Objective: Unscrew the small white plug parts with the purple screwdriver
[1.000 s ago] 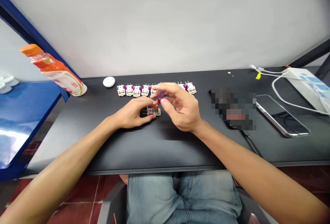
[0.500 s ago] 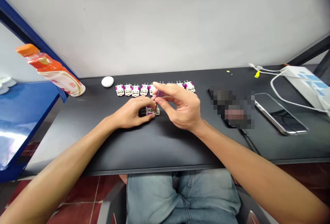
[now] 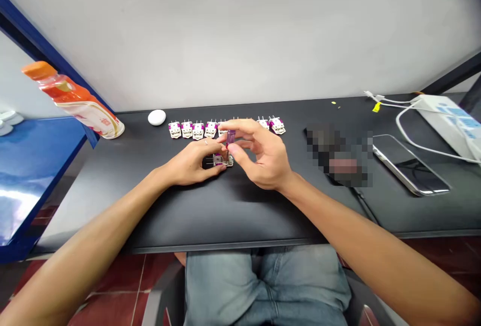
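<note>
My left hand is closed on a small white-and-purple plug lying on the black table, its metal pins pointing left. Thumb and fingers pinch the plug from both sides. My right hand grips a small screwdriver by its purple see-through handle, between thumb and fingertips. The screwdriver stands nearly upright, its thin shaft reaching down to the right part of the plug. Its tip is too small to make out. Behind my hands runs a row of similar white-and-purple plugs, pins toward the wall, partly hidden by my right hand.
A white oval object sits left of the row. An orange-capped bottle stands at the far left. On the right are a blurred-out dark object, a phone, white cables and a white power strip.
My right fingers have shifted slightly on the screwdriver, and more of its purple handle shows. My left hand and the plug stay in nearly the same place.
</note>
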Demonstrator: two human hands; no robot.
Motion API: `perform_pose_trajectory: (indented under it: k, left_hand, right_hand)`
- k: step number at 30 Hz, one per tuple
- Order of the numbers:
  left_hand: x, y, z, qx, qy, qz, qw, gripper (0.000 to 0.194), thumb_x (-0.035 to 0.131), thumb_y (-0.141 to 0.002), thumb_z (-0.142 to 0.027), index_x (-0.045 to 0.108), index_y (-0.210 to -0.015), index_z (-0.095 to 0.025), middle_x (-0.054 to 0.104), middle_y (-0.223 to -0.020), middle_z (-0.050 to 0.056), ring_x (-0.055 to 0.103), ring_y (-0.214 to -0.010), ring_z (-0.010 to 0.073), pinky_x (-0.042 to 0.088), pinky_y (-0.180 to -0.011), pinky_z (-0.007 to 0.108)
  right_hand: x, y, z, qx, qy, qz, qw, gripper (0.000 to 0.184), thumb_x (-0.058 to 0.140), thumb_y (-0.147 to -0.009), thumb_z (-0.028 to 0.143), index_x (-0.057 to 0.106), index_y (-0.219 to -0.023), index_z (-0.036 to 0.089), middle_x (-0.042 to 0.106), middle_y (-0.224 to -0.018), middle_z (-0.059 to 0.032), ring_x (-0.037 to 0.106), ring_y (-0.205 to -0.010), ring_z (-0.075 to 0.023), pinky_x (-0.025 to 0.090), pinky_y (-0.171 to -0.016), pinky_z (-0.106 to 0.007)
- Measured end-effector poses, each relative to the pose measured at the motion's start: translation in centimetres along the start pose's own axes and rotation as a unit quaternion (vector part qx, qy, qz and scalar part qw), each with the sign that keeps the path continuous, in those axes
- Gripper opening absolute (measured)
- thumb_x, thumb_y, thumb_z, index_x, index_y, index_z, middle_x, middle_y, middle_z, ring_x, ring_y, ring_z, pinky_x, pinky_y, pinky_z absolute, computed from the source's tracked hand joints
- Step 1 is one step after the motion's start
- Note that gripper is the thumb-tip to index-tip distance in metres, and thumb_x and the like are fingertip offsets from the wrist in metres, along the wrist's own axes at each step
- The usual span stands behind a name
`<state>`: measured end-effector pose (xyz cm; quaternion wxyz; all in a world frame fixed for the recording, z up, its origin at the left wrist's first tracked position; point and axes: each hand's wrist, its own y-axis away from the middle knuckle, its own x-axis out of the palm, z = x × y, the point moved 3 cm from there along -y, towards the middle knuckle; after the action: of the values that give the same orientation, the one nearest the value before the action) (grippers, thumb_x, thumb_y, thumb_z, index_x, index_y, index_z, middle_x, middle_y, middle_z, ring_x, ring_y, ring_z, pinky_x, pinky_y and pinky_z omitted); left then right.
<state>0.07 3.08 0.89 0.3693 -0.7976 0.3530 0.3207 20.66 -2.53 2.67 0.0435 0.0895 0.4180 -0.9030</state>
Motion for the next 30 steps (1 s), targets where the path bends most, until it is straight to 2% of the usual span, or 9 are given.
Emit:
perform_pose_trajectory:
  k: [3, 8, 11, 13, 18, 20, 23, 28, 30]
  left_hand:
    - [-0.10, -0.07, -0.23, 0.006, 0.007, -0.004, 1.000, 0.011, 0.074, -0.109, -0.031, 0.077, -0.112, -0.021, 0.084, -0.106, 0.007, 0.079, -0.098, 0.0237, 0.064, -0.094, 0.035]
    - [-0.17, -0.26, -0.43, 0.000, 0.009, 0.005, 1.000, 0.013, 0.075, -0.107, -0.030, 0.078, -0.116, -0.022, 0.085, -0.116, 0.008, 0.080, -0.106, 0.0250, 0.065, -0.100, 0.037]
    - [-0.16, -0.28, -0.40, 0.004, 0.017, -0.001, 1.000, 0.012, 0.074, -0.108, -0.029, 0.078, -0.115, -0.021, 0.085, -0.112, 0.008, 0.080, -0.104, 0.0243, 0.064, -0.098, 0.036]
    - [-0.15, -0.26, -0.38, 0.003, 0.019, 0.001, 1.000, 0.012, 0.073, -0.108, -0.029, 0.078, -0.115, -0.021, 0.085, -0.112, 0.008, 0.080, -0.104, 0.0242, 0.064, -0.098, 0.035]
    - [-0.12, -0.17, -0.36, -0.007, 0.005, 0.014, 1.000, 0.014, 0.074, -0.108, -0.030, 0.079, -0.117, -0.021, 0.085, -0.115, 0.009, 0.080, -0.107, 0.0250, 0.064, -0.103, 0.037]
    - [-0.10, -0.14, -0.31, -0.011, 0.005, 0.010, 1.000, 0.013, 0.074, -0.109, -0.032, 0.079, -0.116, -0.021, 0.084, -0.112, 0.008, 0.080, -0.105, 0.0248, 0.065, -0.102, 0.036]
    - [-0.08, -0.12, -0.30, 0.004, 0.011, -0.004, 1.000, 0.012, 0.075, -0.109, -0.031, 0.077, -0.115, -0.021, 0.084, -0.109, 0.007, 0.080, -0.103, 0.0246, 0.065, -0.099, 0.036]
    - [0.10, -0.06, 0.00, -0.001, 0.005, 0.006, 1.000, 0.016, 0.074, -0.108, -0.031, 0.077, -0.122, -0.022, 0.085, -0.119, 0.009, 0.081, -0.109, 0.0255, 0.066, -0.103, 0.037]
    - [0.08, -0.03, 0.06, 0.000, 0.004, -0.002, 1.000, 0.019, 0.076, -0.108, -0.032, 0.077, -0.124, -0.022, 0.086, -0.119, 0.009, 0.081, -0.109, 0.0258, 0.066, -0.102, 0.037]
  right_hand:
    - [-0.22, -0.09, 0.16, -0.031, 0.032, -0.023, 0.999, 0.030, 0.083, -0.108, 0.025, 0.086, -0.137, 0.030, 0.087, -0.132, -0.0067, 0.085, -0.113, -0.0218, 0.081, -0.083, -0.033]
    - [-0.13, -0.16, 0.21, -0.018, -0.006, -0.003, 1.000, 0.042, 0.065, -0.116, 0.017, 0.079, -0.153, 0.032, 0.088, -0.136, -0.0059, 0.087, -0.117, -0.0194, 0.080, -0.097, -0.035]
    - [-0.26, -0.16, 0.35, -0.048, 0.010, -0.028, 0.998, 0.037, 0.078, -0.110, 0.018, 0.085, -0.143, 0.032, 0.085, -0.132, -0.0064, 0.085, -0.117, -0.0205, 0.079, -0.089, -0.033]
    - [-0.36, -0.14, 0.34, -0.064, 0.025, -0.038, 0.997, 0.036, 0.080, -0.109, 0.017, 0.086, -0.140, 0.033, 0.085, -0.130, -0.0058, 0.084, -0.114, -0.0198, 0.079, -0.087, -0.032]
    - [-0.07, -0.07, -0.33, -0.001, 0.004, 0.017, 1.000, 0.041, 0.056, -0.122, 0.025, 0.073, -0.159, 0.031, 0.085, -0.141, -0.0095, 0.086, -0.118, -0.0211, 0.078, -0.103, -0.041]
    - [0.01, -0.06, -0.35, -0.006, -0.004, 0.014, 1.000, 0.038, 0.062, -0.120, 0.028, 0.075, -0.156, 0.031, 0.082, -0.144, -0.0101, 0.084, -0.121, -0.0218, 0.078, -0.098, -0.039]
    - [0.00, -0.08, -0.01, -0.048, 0.009, -0.006, 0.999, 0.033, 0.077, -0.113, 0.025, 0.083, -0.145, 0.033, 0.084, -0.136, -0.0071, 0.084, -0.118, -0.0212, 0.079, -0.087, -0.034]
    - [0.01, -0.04, -0.02, -0.005, 0.002, 0.011, 1.000, 0.041, 0.062, -0.119, 0.022, 0.075, -0.157, 0.029, 0.087, -0.140, -0.0087, 0.087, -0.116, -0.0199, 0.080, -0.100, -0.039]
    - [-0.06, -0.06, 0.06, -0.017, -0.004, 0.003, 1.000, 0.038, 0.069, -0.116, 0.023, 0.078, -0.153, 0.029, 0.085, -0.139, -0.0093, 0.087, -0.114, -0.0202, 0.080, -0.094, -0.036]
